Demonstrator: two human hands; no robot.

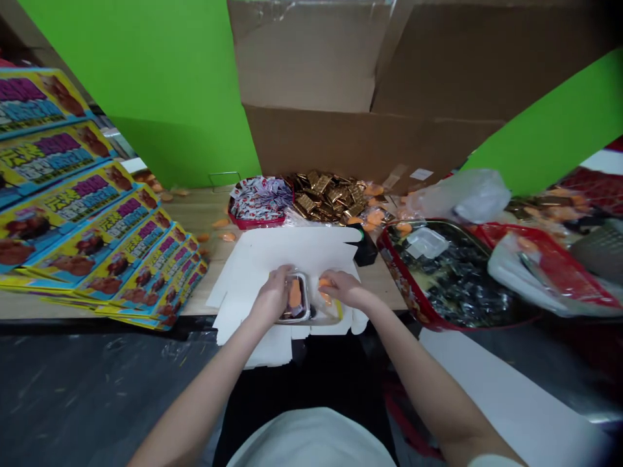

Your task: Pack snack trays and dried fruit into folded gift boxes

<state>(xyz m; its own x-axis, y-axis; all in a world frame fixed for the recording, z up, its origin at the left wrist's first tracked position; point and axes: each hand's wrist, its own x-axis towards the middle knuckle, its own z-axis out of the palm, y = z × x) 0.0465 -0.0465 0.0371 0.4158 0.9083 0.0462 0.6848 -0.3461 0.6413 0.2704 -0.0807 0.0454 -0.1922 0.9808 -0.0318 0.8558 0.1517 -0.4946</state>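
Note:
My left hand (274, 295) grips the left side of a small foil-rimmed tray (295, 298) holding an orange piece and dark pieces. My right hand (341, 288) pinches a small orange packet (325, 283) just right of the tray, above a clear plastic wrapper (327, 305). Both hands and the tray lie over a flat white die-cut card sheet (287, 253), which rests on the wooden table (195, 214). The card's lower part is partly hidden by my forearms and the tray.
Stacks of flat yellow-and-blue printed cartons (92, 233) fan out at left. Ahead are a red tray of wrapped sweets (260, 202), loose gold packets (326, 194) and a cardboard box (370, 84). At right, a red-rimmed tray (438, 272) holds dark wrapped pieces.

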